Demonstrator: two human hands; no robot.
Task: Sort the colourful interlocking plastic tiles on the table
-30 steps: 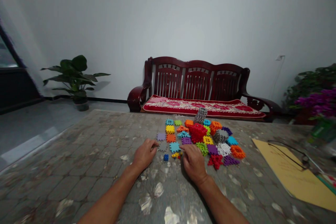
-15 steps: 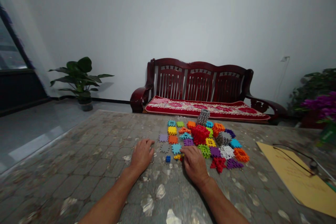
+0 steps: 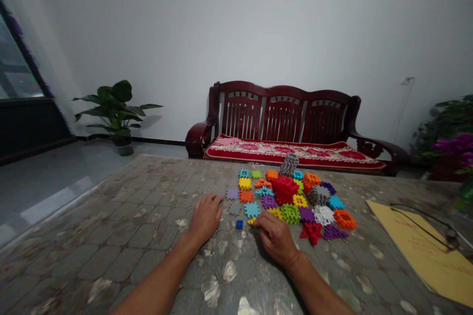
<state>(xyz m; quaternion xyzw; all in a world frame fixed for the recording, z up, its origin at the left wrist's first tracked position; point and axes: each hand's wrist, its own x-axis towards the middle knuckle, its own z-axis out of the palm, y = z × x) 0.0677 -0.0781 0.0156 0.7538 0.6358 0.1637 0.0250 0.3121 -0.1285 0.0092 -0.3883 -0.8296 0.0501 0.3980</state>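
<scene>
- The left hand [image 3: 206, 217] was just left of the lavender tile [image 3: 232, 194], fingers loosely parted.
- The right hand [image 3: 276, 237] touched the yellow piece [image 3: 252, 221]; whether its fingers gripped, I couldn't tell.

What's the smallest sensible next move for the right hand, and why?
Probably close the right hand's fingertips on the small yellow piece: they are right at it, though whether they grip it yet is hard to tell. The left hand is farther off, near the lavender tile.
</scene>
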